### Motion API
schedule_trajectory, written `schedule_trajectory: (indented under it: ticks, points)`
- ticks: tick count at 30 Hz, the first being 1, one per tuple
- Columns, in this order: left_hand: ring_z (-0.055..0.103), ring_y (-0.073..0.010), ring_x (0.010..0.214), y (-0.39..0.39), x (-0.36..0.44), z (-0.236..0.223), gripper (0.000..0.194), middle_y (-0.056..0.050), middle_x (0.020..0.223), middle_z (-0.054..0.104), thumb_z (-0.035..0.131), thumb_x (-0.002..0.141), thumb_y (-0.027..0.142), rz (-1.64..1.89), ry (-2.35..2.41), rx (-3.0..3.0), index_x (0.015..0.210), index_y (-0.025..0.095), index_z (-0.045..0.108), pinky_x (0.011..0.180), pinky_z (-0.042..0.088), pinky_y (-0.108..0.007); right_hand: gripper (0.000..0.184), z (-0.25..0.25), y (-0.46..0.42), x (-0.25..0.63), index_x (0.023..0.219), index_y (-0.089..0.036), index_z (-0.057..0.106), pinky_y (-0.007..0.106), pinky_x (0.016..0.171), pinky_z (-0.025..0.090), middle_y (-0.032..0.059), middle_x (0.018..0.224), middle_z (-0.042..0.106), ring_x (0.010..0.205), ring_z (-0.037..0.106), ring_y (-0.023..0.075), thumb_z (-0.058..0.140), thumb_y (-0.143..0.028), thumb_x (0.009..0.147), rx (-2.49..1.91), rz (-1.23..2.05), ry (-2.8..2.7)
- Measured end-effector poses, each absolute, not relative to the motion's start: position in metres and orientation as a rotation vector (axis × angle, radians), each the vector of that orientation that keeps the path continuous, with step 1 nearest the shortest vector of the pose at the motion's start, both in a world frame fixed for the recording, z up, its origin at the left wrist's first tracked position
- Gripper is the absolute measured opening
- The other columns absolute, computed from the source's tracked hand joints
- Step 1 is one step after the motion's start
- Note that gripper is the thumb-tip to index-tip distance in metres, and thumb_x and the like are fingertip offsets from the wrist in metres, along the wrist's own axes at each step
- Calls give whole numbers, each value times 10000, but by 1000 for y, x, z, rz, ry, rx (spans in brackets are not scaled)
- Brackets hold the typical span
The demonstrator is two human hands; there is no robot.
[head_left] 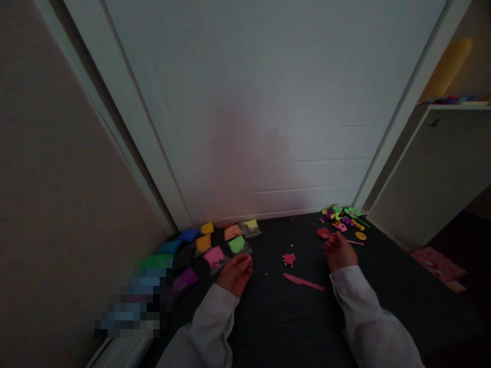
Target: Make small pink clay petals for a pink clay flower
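Observation:
My left hand (235,276) is closed, with a small lump of pink clay (249,259) pinched at its fingertips. My right hand (340,251) has its fingers drawn together over a thin pink modelling tool (355,242), which shows on both sides of the fingertips. Just left of those fingers lies a red piece (323,233). Between the hands, a pink bumpy clay figure (289,259) with green bits rests on the dark table. A pink plastic knife (304,282) lies nearer to me, and a tiny red ball (266,274) sits beside my left hand.
Bagged clay in several colours, such as a pink packet (215,257) and a green packet (238,244), lines the left side. Small colourful clay pieces (347,221) cluster at the back right. A white panel (245,168) rises behind the table (276,327).

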State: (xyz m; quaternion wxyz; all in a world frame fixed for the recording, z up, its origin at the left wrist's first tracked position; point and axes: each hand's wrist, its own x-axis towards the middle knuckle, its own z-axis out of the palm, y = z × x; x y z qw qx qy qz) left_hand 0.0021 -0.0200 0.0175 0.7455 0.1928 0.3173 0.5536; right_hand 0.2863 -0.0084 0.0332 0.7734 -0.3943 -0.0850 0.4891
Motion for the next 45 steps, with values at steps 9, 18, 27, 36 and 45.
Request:
schedule_trajectory:
  ticks: [9,18,27,36,45]
  points:
    - [548,-89,572,-21,3,20,154,-30,631,591,592,552,0,1213,680,415,671,97,582,509,451,-173,101,34,-10,284,631,-169,457,162,366,334,-74,423,443,372,408,40,499,-256,660,-840,1053,-200]
    - [543,-87,572,-21,4,20,140,-26,617,579,593,555,8,1203,678,423,661,98,579,507,446,-171,99,37,-11,282,626,-167,466,171,380,360,-71,425,447,371,414,42,492,-254,666,-846,1070,-219]
    - [540,-89,576,-23,5,22,124,-27,614,569,584,570,12,1192,672,420,662,95,573,504,443,-172,111,36,-12,282,640,-167,466,167,379,349,-66,430,442,386,413,44,511,-267,655,-831,1074,-230]
    - [538,-89,576,-25,5,26,133,-24,605,568,595,563,17,1185,667,415,666,98,570,518,444,-181,105,39,-14,280,635,-169,461,168,384,350,-65,441,445,396,418,44,505,-260,662,-817,1083,-247]
    - [545,-86,581,-25,6,25,158,-14,629,583,604,554,15,1187,659,420,675,111,571,524,445,-179,85,38,-14,279,641,-167,468,176,391,362,-59,444,456,400,429,50,492,-244,670,-834,1091,-227]
